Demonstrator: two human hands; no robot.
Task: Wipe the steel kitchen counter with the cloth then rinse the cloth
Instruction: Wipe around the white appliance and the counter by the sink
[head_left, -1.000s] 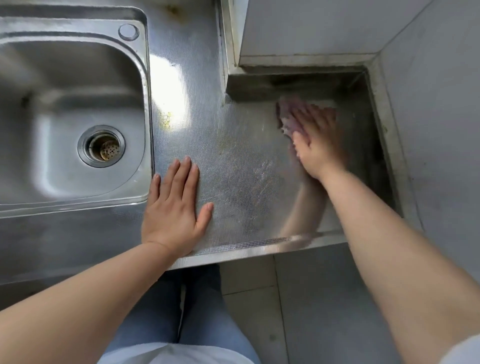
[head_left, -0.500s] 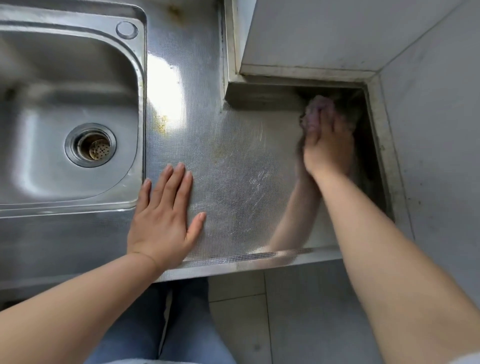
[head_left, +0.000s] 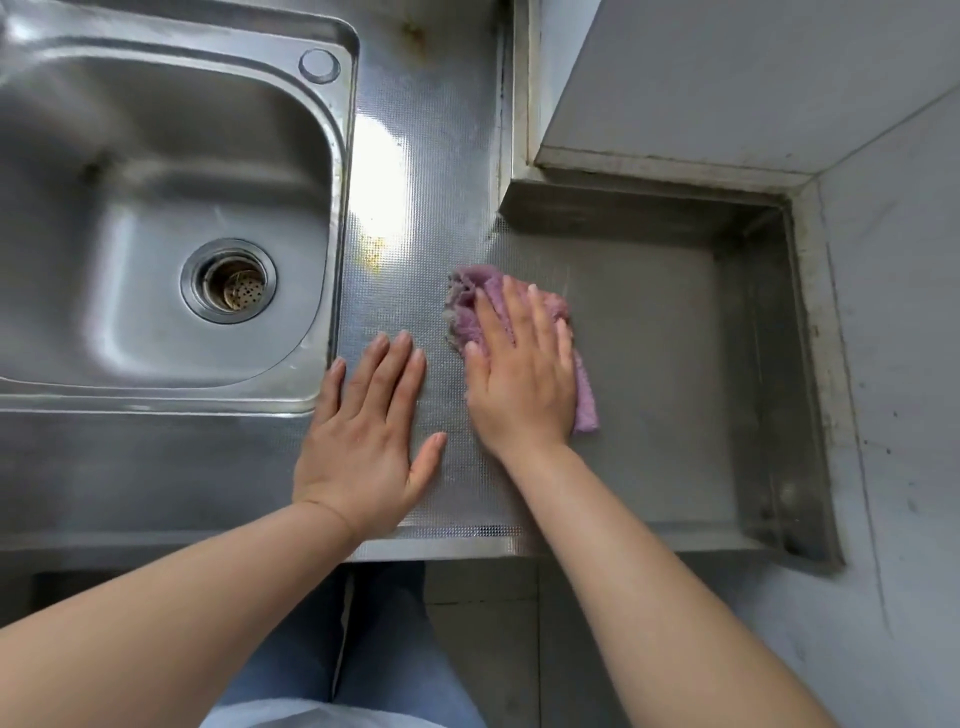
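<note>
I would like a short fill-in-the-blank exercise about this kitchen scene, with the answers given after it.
1. The right hand presses a cloth whose colour is ____.
2. The left hand lies flat on the steel ____, holding nothing.
3. The sink with its drain lies to the ____ of both hands.
4. The cloth lies between the left hand and the counter's ____ wall corner.

Missing words: purple; counter; left; right

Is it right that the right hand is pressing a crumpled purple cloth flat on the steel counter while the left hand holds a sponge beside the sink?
Not quite. The head view shows the left hand holding no sponge; it rests flat and bare on the textured steel counter, beside the stainless steel sink. The rest stands: the right hand presses the crumpled purple cloth flat on that counter.
</note>
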